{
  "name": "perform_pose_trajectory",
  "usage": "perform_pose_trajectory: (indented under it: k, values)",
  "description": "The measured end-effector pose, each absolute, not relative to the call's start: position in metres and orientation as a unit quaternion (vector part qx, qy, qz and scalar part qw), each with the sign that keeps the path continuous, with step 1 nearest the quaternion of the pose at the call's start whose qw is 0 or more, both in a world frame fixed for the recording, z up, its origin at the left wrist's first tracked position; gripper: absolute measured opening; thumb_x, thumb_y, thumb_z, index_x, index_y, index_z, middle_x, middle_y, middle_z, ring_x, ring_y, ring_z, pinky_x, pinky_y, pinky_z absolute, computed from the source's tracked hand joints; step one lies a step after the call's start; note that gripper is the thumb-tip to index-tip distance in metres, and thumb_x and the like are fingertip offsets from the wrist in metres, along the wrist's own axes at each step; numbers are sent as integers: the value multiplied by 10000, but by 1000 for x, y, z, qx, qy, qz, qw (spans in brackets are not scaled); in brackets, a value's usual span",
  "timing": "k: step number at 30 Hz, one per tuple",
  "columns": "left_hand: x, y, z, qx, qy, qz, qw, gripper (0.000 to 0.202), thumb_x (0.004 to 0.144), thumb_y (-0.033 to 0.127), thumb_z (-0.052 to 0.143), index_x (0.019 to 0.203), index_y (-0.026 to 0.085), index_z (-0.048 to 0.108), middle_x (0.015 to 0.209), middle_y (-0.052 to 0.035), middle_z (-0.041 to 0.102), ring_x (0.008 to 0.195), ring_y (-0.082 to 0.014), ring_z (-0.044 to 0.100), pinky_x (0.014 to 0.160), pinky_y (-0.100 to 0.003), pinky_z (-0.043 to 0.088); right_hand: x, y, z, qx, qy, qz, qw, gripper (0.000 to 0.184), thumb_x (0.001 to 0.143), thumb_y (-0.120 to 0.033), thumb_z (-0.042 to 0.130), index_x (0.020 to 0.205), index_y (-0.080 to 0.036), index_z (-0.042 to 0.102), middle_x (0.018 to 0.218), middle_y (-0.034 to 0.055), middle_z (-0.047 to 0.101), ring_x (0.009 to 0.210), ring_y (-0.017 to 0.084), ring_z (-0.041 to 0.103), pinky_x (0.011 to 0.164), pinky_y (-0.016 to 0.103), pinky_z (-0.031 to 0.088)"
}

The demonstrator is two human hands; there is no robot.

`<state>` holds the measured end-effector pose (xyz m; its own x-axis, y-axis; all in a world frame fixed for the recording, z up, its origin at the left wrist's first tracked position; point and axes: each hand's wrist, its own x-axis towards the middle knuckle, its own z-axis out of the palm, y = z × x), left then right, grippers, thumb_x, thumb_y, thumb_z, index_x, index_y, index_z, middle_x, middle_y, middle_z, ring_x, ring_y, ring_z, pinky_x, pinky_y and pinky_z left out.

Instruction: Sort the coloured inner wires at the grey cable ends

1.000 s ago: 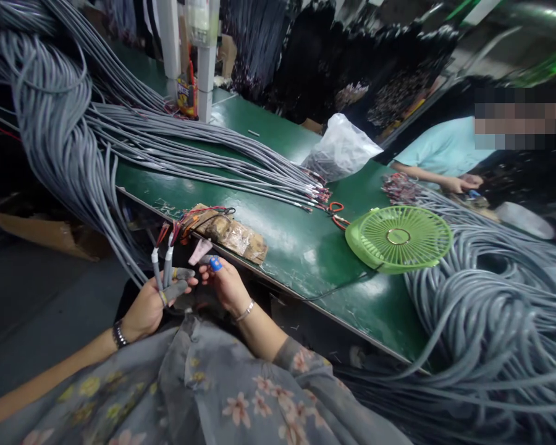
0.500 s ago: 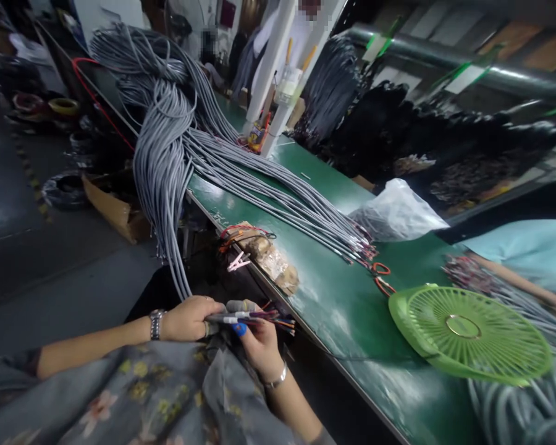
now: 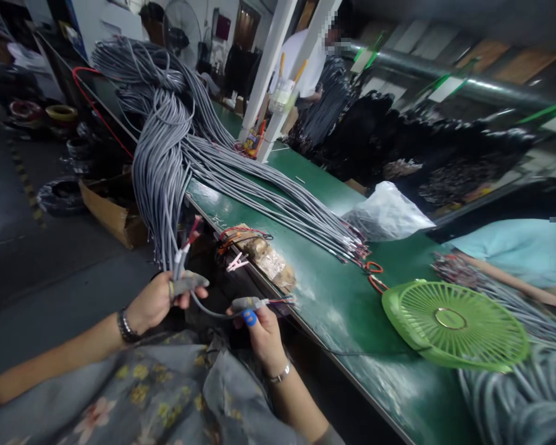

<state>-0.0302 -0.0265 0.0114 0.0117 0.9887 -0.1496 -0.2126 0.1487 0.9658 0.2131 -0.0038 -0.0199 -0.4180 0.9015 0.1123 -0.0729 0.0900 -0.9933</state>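
Observation:
My left hand (image 3: 155, 304) is closed round several grey cables (image 3: 178, 259), their white-banded ends and reddish inner wires pointing up. One finger, in a grey covering, sticks out to the right. My right hand (image 3: 266, 340) pinches the end of a single grey cable (image 3: 210, 314) between a thumb with a blue wrap and a grey-covered finger. Thin coloured wires (image 3: 280, 300) come out of that end. The cable sags in a curve between both hands. Beyond the left hand, a thick bundle of grey cables (image 3: 162, 148) hangs over the edge of the green table (image 3: 327, 296).
Taped lumps (image 3: 271, 262) and a pink clip (image 3: 237, 262) sit at the table edge. A green fan (image 3: 458, 321) stands at right, near a co-worker's arm (image 3: 505, 278). A clear plastic bag (image 3: 389, 213) lies behind. Another person stands beyond the white posts (image 3: 271, 74).
My hands have moved apart: the left went left with several cables, their ends now upward. The right keeps one cable end, and a cable now spans the gap between them.

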Motion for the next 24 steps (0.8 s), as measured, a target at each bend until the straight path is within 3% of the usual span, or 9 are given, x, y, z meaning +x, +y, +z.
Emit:
perform_pose_trajectory:
  k: [2, 4, 9, 16, 20, 24]
  values:
    - [-35, -23, 17, 354, 490, 530, 595, 387, 640, 535, 888, 690, 162, 798, 490, -9, 628, 386, -56, 322, 406, -223, 236, 205, 1, -18, -337, -611, 598, 394, 474, 842, -677, 747, 874, -207, 795, 763, 73, 764, 634, 183, 646, 684, 336, 572]
    - [-33, -17, 22, 339, 495, 527, 602, 361, 574, 476, 927, 708, 164, 805, 459, 18, 585, 379, -46, 287, 390, -218, 184, 192, 5, -19, -333, -605, 637, 341, 484, 801, -677, 780, 831, -194, 785, 744, 62, 749, 634, 170, 632, 674, 320, 556]
    - [-19, -5, 28, 349, 514, 508, 597, 377, 455, 409, 974, 720, 188, 824, 581, -16, 687, 481, -94, 490, 403, -197, 303, 159, 8, -31, -345, -500, 730, 313, 631, 581, -767, 861, 772, -180, 734, 617, 10, 687, 576, 141, 600, 586, 264, 484]
    - [-15, 3, 26, 366, 469, 426, 682, 450, 420, 462, 1008, 679, 181, 769, 558, -9, 685, 468, -163, 600, 422, -280, 529, 154, 4, -42, -323, -484, 747, 320, 581, 560, -711, 905, 724, -181, 732, 612, -12, 695, 547, 102, 504, 573, 247, 426]
    - [-10, 2, 20, 384, 498, 416, 657, 501, 470, 481, 999, 790, 185, 754, 558, 13, 698, 399, -158, 585, 380, -286, 529, 154, 4, -45, -329, -493, 745, 306, 574, 561, -706, 908, 693, -177, 731, 626, -18, 679, 589, 107, 521, 627, 257, 464]
    - [-4, 0, 20, 413, 535, 417, 609, 429, 516, 480, 971, 692, 204, 695, 520, 33, 665, 379, -131, 549, 364, -242, 484, 152, 3, -45, -313, -500, 747, 307, 570, 573, -722, 890, 625, -183, 709, 599, -27, 641, 659, 137, 594, 727, 285, 522]
